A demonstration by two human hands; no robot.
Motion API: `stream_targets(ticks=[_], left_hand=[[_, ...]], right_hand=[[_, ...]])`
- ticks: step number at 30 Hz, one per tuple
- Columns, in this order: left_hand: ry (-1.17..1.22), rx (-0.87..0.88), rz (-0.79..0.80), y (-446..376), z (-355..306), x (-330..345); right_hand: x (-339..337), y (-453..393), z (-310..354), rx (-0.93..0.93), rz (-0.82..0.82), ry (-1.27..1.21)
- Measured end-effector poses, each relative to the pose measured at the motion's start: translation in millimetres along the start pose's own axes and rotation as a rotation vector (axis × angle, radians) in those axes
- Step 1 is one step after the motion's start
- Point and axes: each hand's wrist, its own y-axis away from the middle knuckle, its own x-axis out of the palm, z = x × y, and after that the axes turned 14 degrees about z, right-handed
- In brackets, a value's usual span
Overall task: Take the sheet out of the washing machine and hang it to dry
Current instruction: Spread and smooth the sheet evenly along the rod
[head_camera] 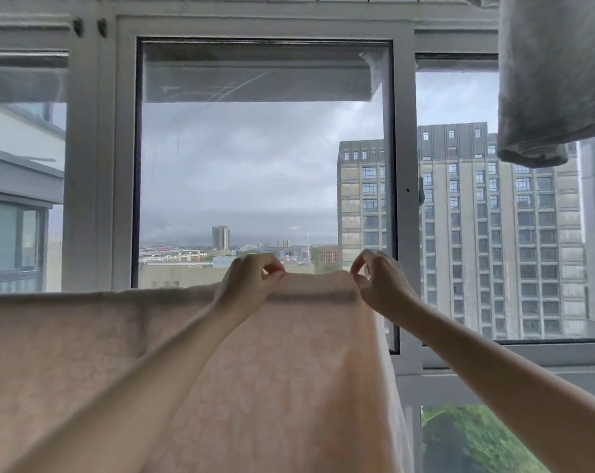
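Currently the sheet (pixel 272 370) hangs in front of the window (pixel 262 165), top edge raised at chest-to-eye level. Left hand (pixel 248 285) and right hand (pixel 381 285) each have a narrow pinch grip on that top edge, near each other. Likely soft, limp, damp-heavy: hold the hem, spread hands wider to stop sagging.

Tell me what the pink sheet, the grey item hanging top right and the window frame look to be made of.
Sheet: thin woven fabric, probably cotton, matte, with a faint floral pattern; it drapes in soft folds from both hands.
Grey item: thicker, fuzzy cloth, perhaps a towel or fleece; rolled hem at the bottom.
Window frame: smooth pale grey, straight-edged profiles, likely painted aluminium or plastic.
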Motion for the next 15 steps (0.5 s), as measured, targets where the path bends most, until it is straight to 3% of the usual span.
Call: stream_targets(ticks=[3,15], left_hand=[[-0.065,0.035,0.078,17.6,13.3,6.1],[-0.104,-0.052,0.017,52.8,63.6,-36.9]], right_hand=[[8.1,14.8,2.9,-0.04,0.052,0.024],[48.9,-6.9,43.1,-0.238,0.248,0.154]])
